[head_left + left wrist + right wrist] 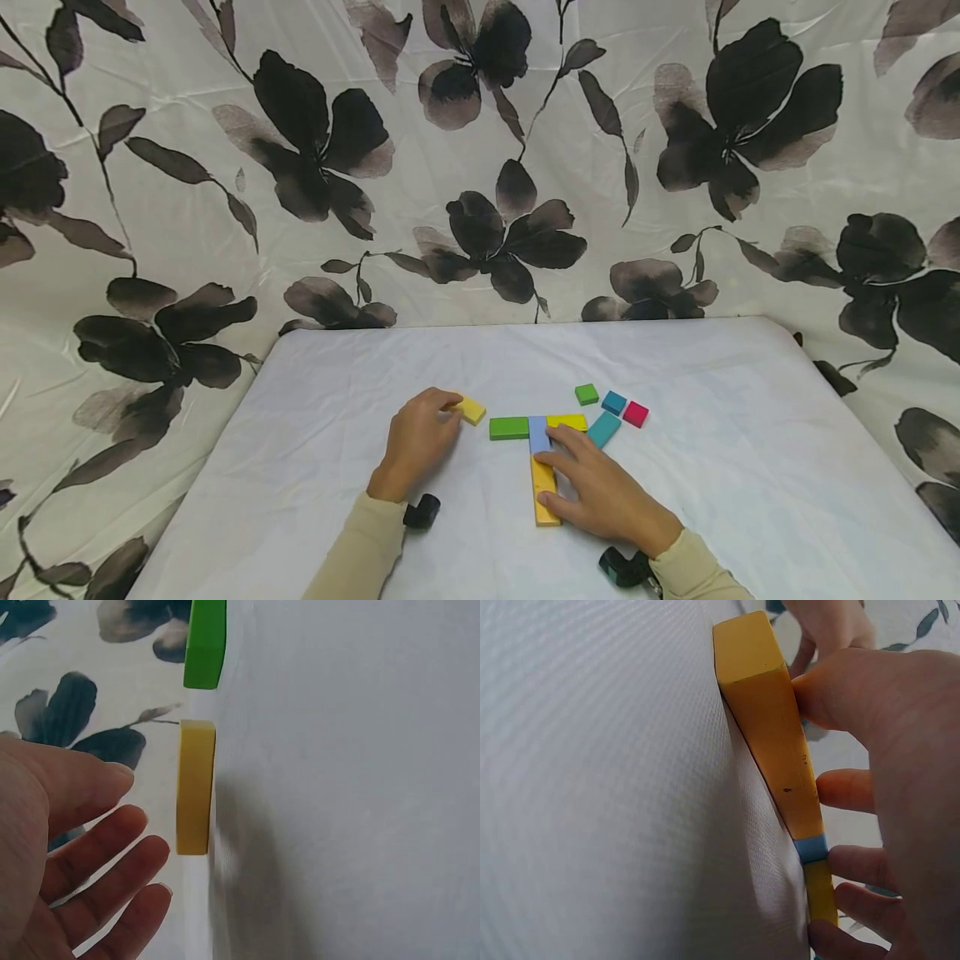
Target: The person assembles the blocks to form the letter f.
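Beside a small yellow block (471, 409) is my left hand (420, 437); in the left wrist view its fingers are loosely bent, with a gap between them and the yellow block (196, 787). My right hand (600, 487) spreads its fingers over several blocks laid flat in a T shape. Its fingertips touch or hover close to the long orange block (545, 500) and the light blue block (538, 433) above it. A green block (509, 428) forms the T's left arm, a yellow block (567, 422) the right one. The right wrist view shows the thumb at the orange block (769, 742).
Right of the T lie a teal block (603, 429), a blue block (613, 402), a red block (635, 414) and a green block (587, 394). A white cloth covers the table (337, 375). Behind it hangs a floral curtain (420, 167).
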### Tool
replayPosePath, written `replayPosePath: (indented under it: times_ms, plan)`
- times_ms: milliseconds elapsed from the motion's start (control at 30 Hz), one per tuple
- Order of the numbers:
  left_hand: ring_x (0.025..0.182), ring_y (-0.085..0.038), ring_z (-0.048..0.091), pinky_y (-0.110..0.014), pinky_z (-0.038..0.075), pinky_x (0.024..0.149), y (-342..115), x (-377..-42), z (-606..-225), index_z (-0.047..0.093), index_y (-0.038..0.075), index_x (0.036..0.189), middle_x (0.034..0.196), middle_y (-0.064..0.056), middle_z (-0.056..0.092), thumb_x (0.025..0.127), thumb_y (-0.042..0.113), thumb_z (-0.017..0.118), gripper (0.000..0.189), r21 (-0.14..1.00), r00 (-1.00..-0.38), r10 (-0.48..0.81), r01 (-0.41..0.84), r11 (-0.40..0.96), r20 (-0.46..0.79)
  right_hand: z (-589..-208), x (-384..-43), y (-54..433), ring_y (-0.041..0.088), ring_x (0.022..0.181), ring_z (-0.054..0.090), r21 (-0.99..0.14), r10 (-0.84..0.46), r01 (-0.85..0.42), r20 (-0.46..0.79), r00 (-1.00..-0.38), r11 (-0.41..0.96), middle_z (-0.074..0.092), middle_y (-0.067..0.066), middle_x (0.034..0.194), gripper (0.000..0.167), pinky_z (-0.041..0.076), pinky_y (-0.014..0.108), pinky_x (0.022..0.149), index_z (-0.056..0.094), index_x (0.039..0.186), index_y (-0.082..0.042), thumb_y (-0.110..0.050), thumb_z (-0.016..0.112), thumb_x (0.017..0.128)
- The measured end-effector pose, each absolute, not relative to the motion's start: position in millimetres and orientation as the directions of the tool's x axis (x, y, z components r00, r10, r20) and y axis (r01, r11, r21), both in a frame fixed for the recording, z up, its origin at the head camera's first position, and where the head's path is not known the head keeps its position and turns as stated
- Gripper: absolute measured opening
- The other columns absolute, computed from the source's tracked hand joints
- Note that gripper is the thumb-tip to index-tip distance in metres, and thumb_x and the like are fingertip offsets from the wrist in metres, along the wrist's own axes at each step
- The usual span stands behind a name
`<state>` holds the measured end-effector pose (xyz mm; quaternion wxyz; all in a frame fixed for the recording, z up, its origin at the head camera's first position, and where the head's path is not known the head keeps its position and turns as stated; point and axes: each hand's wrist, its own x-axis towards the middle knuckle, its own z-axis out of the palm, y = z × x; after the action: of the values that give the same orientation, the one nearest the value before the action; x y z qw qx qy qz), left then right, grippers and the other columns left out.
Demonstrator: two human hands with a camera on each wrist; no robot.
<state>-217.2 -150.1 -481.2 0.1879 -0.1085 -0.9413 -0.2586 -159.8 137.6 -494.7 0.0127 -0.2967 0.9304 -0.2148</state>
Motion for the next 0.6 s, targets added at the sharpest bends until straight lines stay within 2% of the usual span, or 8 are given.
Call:
replayPosePath:
  times_ms: [600]
  plan:
    - [0.091,-0.018,0.065,-0.038,0.056,0.074,-158.5,-225.0,-479.4,0.077,0.013,0.108,0.102,-0.002,0.070,0.087,0.017,0.075,0.022,0.453,-0.954,0.051,0.187,0.872,0.295,-496.0,-160.0,138.0,0.022,0.141,0.034,-0.408,-0.560,-0.551,0.109,-0.821,0.728,0.037,0.004,0.155,0.053,0.043,0.045,0.107,0.061,0.138,-0.023,-0.049,0.068,0.092]
